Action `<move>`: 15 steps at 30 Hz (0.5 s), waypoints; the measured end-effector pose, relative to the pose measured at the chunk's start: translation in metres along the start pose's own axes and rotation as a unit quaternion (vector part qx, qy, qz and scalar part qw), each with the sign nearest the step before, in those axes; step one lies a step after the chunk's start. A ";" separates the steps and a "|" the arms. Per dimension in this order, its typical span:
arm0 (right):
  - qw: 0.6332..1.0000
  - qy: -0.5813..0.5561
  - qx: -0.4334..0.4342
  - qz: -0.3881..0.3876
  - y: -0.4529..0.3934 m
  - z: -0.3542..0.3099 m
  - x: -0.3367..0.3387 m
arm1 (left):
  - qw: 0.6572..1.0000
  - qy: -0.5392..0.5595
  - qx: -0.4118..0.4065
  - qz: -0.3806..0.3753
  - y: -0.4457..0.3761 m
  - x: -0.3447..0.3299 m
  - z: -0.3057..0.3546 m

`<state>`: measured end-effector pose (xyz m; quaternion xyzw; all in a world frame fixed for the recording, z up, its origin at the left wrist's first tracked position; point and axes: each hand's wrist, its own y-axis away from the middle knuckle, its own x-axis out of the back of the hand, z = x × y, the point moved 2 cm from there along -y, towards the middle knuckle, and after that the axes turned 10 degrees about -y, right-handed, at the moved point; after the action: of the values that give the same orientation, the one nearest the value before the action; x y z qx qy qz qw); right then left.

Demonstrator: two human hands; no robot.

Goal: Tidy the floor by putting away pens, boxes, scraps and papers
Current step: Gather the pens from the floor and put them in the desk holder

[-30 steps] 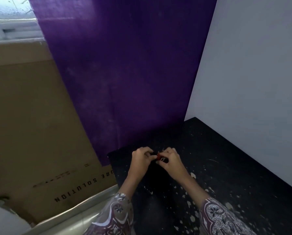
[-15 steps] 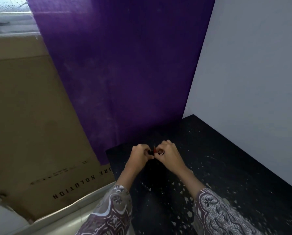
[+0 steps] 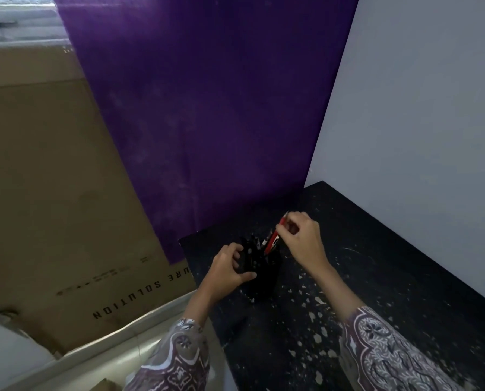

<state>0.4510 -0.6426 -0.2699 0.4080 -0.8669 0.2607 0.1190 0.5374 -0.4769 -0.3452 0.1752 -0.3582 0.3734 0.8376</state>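
A black pen holder (image 3: 263,273) stands on the black speckled tabletop (image 3: 376,292), with several pens sticking out of it. My left hand (image 3: 227,268) grips the holder's left side, fingers and thumb curled round it. My right hand (image 3: 302,238) pinches a red pen (image 3: 275,235) near its top; the pen is tilted, its lower end inside the holder's mouth.
A purple sheet (image 3: 207,108) leans against the wall behind the table. A large brown cardboard box (image 3: 46,198) with black lettering stands to the left, beyond the table's left edge. A pale wall (image 3: 419,108) closes the right side.
My hands were together over the holder, working on the small red piece. Now they have parted: the left has dropped to the holder's side, the right has lifted with the red pen.
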 end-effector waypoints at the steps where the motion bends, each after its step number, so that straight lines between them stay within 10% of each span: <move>1: 1.000 -0.005 0.006 0.002 0.000 -0.002 0.001 | 1.000 0.001 0.004 0.002 -0.001 0.000 0.001; 15: 0.988 0.116 -0.010 -0.105 0.000 0.023 -0.026 | 0.996 -0.047 -0.002 0.076 -0.027 -0.003 0.024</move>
<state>0.4681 -0.6380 -0.3001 0.4628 -0.8020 0.2835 0.2495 0.5452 -0.5095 -0.3316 0.1633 -0.4102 0.4270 0.7891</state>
